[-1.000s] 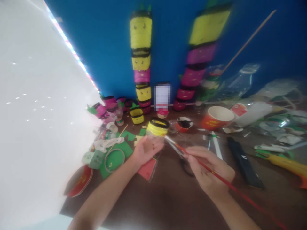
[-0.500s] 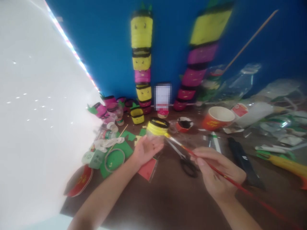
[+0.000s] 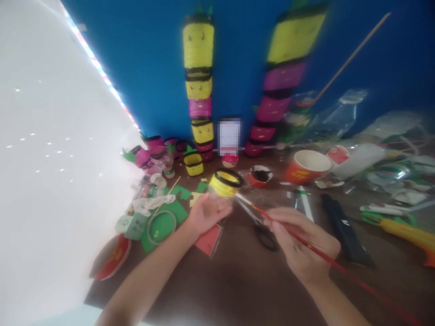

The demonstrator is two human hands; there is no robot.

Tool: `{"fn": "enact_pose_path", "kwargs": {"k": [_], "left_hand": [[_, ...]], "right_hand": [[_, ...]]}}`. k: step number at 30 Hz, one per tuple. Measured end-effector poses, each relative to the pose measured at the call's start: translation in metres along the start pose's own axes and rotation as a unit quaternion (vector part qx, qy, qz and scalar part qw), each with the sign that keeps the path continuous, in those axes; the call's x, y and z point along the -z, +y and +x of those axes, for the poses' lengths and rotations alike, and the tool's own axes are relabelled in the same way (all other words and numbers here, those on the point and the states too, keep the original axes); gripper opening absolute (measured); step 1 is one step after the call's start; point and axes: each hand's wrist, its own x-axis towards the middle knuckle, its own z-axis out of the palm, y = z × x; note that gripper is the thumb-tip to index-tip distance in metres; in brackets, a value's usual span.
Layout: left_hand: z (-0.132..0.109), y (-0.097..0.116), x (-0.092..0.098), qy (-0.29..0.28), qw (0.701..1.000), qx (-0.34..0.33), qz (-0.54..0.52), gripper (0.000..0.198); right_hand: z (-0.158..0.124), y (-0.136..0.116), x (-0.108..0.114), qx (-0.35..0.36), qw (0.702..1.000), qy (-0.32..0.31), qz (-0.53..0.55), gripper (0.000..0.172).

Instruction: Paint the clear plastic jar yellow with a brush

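Yellow-banded cup (image 3: 220, 187) is held, I see, by my left hand (image 3: 208, 213), while at 4 o'clock my right hand (image 3: 307, 231) pinches a red brush (image 3: 260, 211).

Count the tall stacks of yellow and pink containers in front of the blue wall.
2: the left stack, slightly left of the picture's centre, and the right stack, right of centre. No other tall stack shows or seems hidden.
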Motion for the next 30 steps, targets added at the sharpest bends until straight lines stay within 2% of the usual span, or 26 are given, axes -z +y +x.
{"fn": "enact_pose_path", "kwargs": {"k": [4,10,24,30], "left_hand": [[-0.001,0.001,-0.001,-0.015,1.000,0.003,-0.007,0.020],[-0.001,0.001,-0.001,-0.016,0.999,0.019,-0.025,0.030],[-0.002,0.004,-0.002,-0.026,0.998,0.036,-0.050,0.025],[-0.001,0.002,0.000,-0.016,0.998,0.028,-0.046,0.033]], "right_hand": [[0.001,-0.001,0.000,-0.003,1.000,0.002,-0.018,0.011],[0.000,0.001,0.001,-0.004,1.000,0.004,-0.018,0.013],[-0.001,0.008,0.002,-0.017,1.000,0.000,-0.014,0.011],[-0.004,0.011,0.005,-0.072,0.997,0.033,0.000,0.007]]}}
